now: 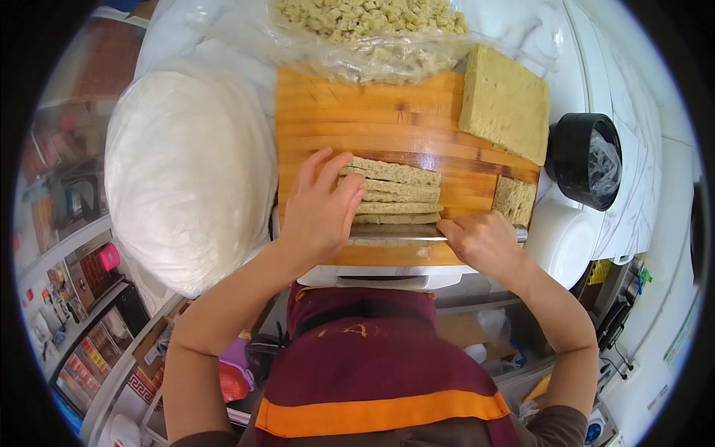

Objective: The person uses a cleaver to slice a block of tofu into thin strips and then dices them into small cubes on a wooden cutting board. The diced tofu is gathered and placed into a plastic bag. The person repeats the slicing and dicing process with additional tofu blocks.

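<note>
On a wooden cutting board [368, 120] lie several long strips of a porous, beige-green, tofu-like food [399, 193], side by side. My left hand [324, 201] rests at their left end, fingers spread and fingertips touching the strips. My right hand [483, 243] is closed around the handle of a knife [396, 232], whose blade lies along the near edge of the strips. Right of the strips sits a smaller piece of the same food [514, 200]. A thick uncut slab [505, 103] lies on the board's back right corner.
Behind the board, a clear plastic bag [368, 53] holds many small cubes. A large, bulging white bag [190, 179] stands at the left. To the right are a black round container [586, 162] with crumpled plastic inside and a white tub [561, 243]. Shelves flank the work surface below.
</note>
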Action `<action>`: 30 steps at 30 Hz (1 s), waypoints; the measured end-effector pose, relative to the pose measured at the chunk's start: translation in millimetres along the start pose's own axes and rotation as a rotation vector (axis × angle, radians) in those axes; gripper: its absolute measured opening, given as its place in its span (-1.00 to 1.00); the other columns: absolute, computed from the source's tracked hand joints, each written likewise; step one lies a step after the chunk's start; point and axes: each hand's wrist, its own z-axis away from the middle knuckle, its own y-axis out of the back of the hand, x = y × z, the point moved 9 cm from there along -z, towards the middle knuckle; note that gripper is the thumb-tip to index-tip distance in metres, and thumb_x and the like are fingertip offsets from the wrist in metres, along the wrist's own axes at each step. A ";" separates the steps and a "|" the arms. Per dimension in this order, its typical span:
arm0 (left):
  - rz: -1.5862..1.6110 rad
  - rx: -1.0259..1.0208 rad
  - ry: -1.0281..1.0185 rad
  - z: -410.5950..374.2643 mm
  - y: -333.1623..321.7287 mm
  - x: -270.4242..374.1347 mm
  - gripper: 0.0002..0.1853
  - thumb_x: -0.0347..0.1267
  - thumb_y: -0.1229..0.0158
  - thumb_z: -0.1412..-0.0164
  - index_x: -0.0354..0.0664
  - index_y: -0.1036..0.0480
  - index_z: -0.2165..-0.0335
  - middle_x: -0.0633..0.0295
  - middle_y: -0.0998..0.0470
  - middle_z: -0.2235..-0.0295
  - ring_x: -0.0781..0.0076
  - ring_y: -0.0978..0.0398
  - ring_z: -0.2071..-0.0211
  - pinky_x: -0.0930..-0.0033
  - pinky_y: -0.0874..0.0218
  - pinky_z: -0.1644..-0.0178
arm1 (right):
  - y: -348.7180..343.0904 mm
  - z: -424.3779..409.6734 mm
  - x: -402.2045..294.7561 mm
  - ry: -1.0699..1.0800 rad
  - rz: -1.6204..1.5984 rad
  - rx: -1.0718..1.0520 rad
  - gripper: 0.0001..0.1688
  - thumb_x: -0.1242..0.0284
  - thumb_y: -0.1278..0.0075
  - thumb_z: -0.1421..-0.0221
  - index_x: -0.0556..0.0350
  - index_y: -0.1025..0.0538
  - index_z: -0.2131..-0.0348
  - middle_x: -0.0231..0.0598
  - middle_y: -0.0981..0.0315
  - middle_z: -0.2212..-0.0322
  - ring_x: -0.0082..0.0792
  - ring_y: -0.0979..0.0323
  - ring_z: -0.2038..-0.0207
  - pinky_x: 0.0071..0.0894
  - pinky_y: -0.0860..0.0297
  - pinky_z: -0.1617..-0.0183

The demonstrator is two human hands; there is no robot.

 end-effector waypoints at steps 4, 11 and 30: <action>0.021 0.064 -0.017 5.8 3.4 0.1 -0.85 -0.38 -0.07 -0.16 -0.16 -0.44 0.28 0.08 -0.37 0.05 -0.12 -0.24 -0.03 0.02 -0.23 0.02 | -3.2 5.0 0.4 -0.041 0.082 -0.015 -0.87 0.49 -0.04 0.15 0.00 -0.49 0.45 -0.34 -0.35 0.71 -0.30 -0.41 0.63 -0.30 -0.28 0.64; 0.059 0.164 -0.059 9.3 48.3 24.5 -0.82 -0.43 0.06 -0.24 -0.22 -0.44 0.23 0.02 -0.36 0.03 -0.13 -0.19 -0.08 0.06 -0.09 -0.11 | 39.5 15.7 -18.9 -0.007 0.079 0.114 -0.94 0.46 -0.02 0.14 0.00 -0.42 0.56 -0.30 -0.39 0.72 -0.25 -0.41 0.68 -0.24 -0.27 0.67; 0.086 0.083 -0.036 23.8 23.4 26.4 -0.82 -0.41 0.03 -0.23 -0.21 -0.44 0.23 0.03 -0.40 0.08 -0.08 -0.23 -0.06 0.07 -0.13 -0.08 | 22.0 21.0 -23.3 0.026 0.043 0.094 -0.94 0.44 -0.05 0.06 0.00 -0.47 0.48 -0.31 -0.36 0.72 -0.24 -0.40 0.65 -0.26 -0.26 0.65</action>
